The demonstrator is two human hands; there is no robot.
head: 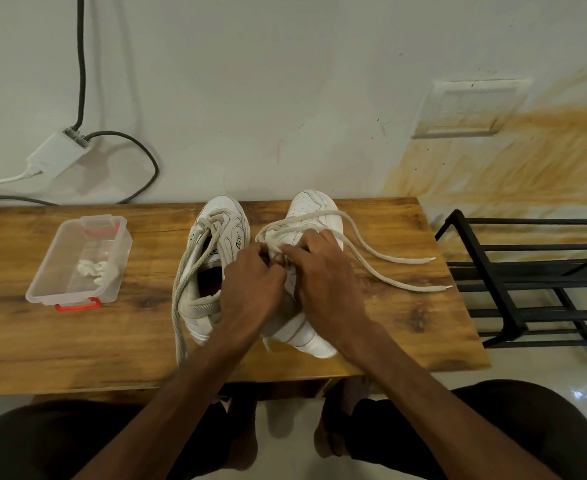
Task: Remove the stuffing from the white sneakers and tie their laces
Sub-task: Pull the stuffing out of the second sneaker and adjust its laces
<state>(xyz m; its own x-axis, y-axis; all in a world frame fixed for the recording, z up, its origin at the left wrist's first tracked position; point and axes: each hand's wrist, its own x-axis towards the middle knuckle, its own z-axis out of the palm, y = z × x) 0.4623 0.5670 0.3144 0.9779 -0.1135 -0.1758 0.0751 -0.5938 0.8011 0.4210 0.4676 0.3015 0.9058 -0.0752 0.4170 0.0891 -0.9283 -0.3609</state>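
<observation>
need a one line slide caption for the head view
Both hands, left and right, work laces on the right white sneaker; clear plastic box holds removed stuffing.

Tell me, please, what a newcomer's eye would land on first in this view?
Both hands, the left hand and right hand, meet over the right sneaker at the wooden table's centre, its laces trailing right. A clear plastic box sits at left.

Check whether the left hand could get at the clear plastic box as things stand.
Probably yes: the box sits open on the table with bare wood between, but the left hand is busy on the right sneaker's laces.
</observation>
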